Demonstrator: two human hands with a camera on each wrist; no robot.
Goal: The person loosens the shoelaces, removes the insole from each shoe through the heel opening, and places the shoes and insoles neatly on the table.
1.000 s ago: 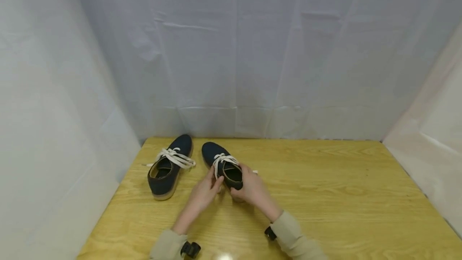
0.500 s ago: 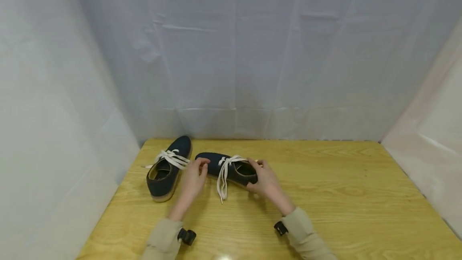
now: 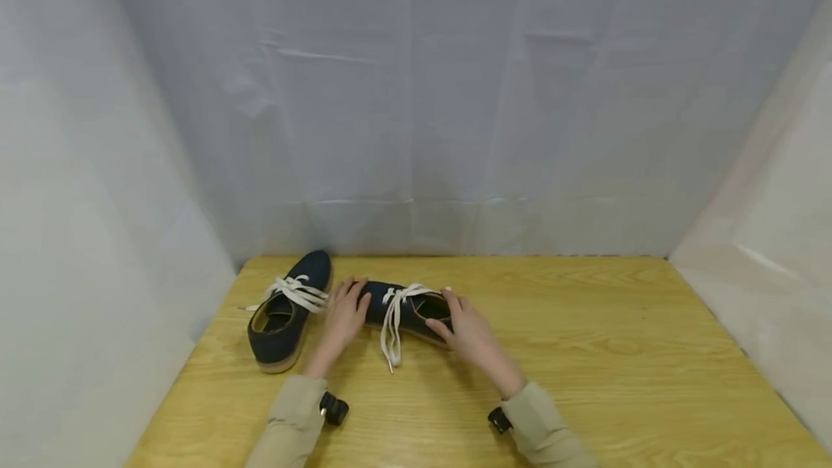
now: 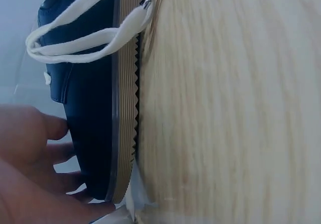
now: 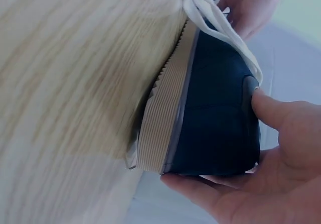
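Note:
A navy lace-up shoe [image 3: 416, 322] with white laces [image 3: 391, 334] lies almost sideways on the table, toe left and heel right. My right hand [image 3: 471, 334] grips its heel, with the thumb on the collar and fingers round the back, as the right wrist view shows on the heel upper [image 5: 215, 118]. At the toe, my left hand [image 3: 343, 316] curls its fingers over the front of the upper; the left wrist view shows them against the toe [image 4: 93, 133]. The loose lace ends hang down the near side. To the left stands the matching shoe [image 3: 281, 334], toe pointing away.
The wooden table [image 3: 585, 360] carries both shoes near its far left part. White sheeting [image 3: 416, 107] rises behind it and on both sides. The left shoe's laces [image 3: 302, 295] reach close to my left hand.
The right shoe has swung round, its toe turning left and its heel right. My left hand has left the laces and come to the toe. My right hand has stayed at the heel.

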